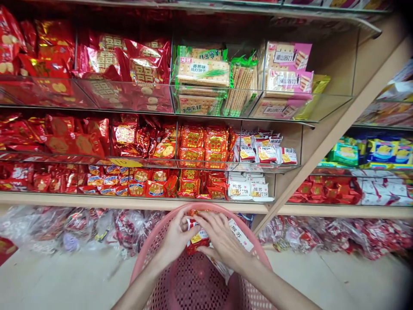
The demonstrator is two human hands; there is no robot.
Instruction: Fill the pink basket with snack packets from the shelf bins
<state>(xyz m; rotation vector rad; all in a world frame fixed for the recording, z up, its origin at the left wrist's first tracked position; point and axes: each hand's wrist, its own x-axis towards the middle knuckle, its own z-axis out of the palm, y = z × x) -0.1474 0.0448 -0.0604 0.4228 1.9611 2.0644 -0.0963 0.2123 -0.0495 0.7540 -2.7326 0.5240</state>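
Note:
Both hands are over a pink perforated plastic basket [142, 254]. My left hand [175, 237] pinches a red-and-white biscuit packet [199, 239], thumb on its near face. My right hand [222, 239] is curled over the same packet from the other side, its fingertips pressed on the top. A white cracker packet [241, 234] sticks out past the back of my right hand, tilted against the basket's inner side. Another pale wrapper [222, 269] shows below my right palm, mostly hidden. Red packaging lies behind my fingertips, partly covered.
Shelves with clear dividers rise ahead, holding red snack packs [58, 133], green cracker packs [203, 71] and white cracker packets [248, 188]. A slanted wooden post [309, 148] stands at the right. Bagged goods [87, 226] line the floor under the lowest shelf.

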